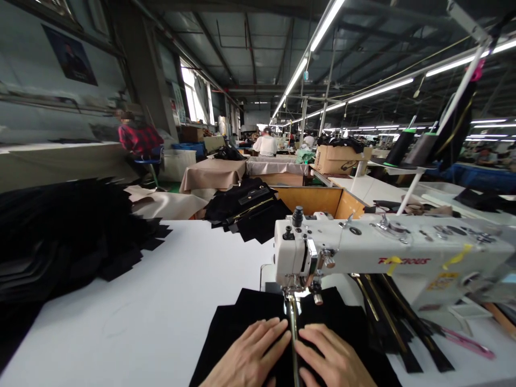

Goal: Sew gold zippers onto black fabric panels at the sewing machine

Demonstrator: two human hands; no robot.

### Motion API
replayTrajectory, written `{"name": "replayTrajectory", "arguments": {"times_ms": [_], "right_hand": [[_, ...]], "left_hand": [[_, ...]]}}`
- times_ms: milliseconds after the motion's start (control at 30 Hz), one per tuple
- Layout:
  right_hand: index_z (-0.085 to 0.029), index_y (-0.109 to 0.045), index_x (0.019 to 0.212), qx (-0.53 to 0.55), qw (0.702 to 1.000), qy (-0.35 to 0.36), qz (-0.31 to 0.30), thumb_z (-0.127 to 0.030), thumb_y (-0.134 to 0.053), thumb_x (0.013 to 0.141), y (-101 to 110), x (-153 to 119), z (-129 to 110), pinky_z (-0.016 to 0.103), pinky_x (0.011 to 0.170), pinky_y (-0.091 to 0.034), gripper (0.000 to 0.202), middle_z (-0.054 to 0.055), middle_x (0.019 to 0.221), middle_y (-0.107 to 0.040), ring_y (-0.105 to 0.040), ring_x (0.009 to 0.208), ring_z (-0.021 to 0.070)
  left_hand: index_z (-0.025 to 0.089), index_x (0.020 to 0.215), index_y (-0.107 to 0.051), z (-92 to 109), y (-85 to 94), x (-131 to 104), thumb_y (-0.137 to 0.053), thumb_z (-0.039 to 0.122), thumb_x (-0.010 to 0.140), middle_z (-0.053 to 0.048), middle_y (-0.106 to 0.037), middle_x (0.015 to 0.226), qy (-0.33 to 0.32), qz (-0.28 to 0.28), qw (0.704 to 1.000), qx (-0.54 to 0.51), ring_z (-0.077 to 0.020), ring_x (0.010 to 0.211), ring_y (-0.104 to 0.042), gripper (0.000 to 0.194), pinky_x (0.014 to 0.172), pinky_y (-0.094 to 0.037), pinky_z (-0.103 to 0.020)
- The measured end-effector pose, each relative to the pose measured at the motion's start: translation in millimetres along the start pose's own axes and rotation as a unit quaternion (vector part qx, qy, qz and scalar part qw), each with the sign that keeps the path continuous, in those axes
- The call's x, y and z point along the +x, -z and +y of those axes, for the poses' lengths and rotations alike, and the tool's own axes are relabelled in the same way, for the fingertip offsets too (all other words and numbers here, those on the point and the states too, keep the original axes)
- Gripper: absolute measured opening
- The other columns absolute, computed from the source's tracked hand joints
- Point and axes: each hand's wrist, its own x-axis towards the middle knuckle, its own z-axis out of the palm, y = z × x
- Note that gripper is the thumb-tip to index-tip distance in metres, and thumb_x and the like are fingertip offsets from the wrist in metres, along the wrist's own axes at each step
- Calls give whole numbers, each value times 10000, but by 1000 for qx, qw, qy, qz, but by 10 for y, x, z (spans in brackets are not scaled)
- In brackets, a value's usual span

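So the table [181, 263] is a plain white top, with a faint curved mark on its left part. Big messy stack of black pieces [76, 236] takes up the left side, jagged edges fanned out toward the middle. Another black pile [250, 212] sits at the far edge, gold zip showing on top; can't really tell how much of it rests on the table. White sewing machine [387, 252] fills the right side. Black cloth [229, 317] is spread flat under its needle end, zip [294, 333] running down the middle. Off to the right, black zip strips [387, 317] lie by the machine, and there's a pink-handled tool [470, 344] just beside them.
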Motion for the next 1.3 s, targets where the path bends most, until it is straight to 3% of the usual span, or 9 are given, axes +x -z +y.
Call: {"name": "replayTrajectory", "arguments": {"times_ms": [200,367,600,733,967,1300], "right_hand": [[-188,-629,1227,-41,998,41,-25,-201,-653,805,-2,-80,46,323,946,-575,423,87,1203,-683,-661,1091,249],[-192,-630,1224,-42,998,33,-24,-186,-643,790,-8,-75,45,328,952,-570,434,86,1202,-684,-660,1097,249],[-196,-636,1236,-29,999,18,-30,-268,-664,837,13,-78,23,332,953,-568,406,96,1214,-678,-654,1099,255],[-195,-636,1240,-31,999,19,-26,-294,-664,851,28,-63,11,328,938,-574,402,93,1199,-683,-657,1086,251],[-196,-643,1218,-47,998,32,-8,-251,-634,839,55,-21,-6,307,907,-588,383,81,1183,-692,-674,1061,233],[-196,-649,1223,-12,999,-16,-44,-244,-658,836,84,76,7,326,980,-554,390,84,1262,-657,-643,1134,244]], "left_hand": [[303,1537,-259,-44,-81,-22,-531,55,712,1,-372,1549,3,6,1000,9,-266,1366,-444,904,1137,-385,-442],[284,1543,-245,-48,-74,-28,-520,44,687,1,-364,1552,3,-1,1000,21,-264,1364,-447,931,1126,-399,-451],[326,1553,-211,-15,25,-18,-555,86,774,3,-372,1547,-2,6,1000,7,-267,1364,-446,885,1131,-391,-440],[313,1546,-233,-36,-10,-3,-531,58,717,1,-378,1543,3,-9,1000,9,-270,1363,-448,917,1118,-406,-458],[283,1532,-259,-24,-16,12,-496,45,674,-7,-372,1545,11,-25,1000,5,-275,1368,-440,922,1118,-399,-489],[284,1531,-230,-61,46,89,-497,64,732,-16,-343,1565,19,-18,1000,-12,-258,1414,-370,870,1152,-349,-495]]}}
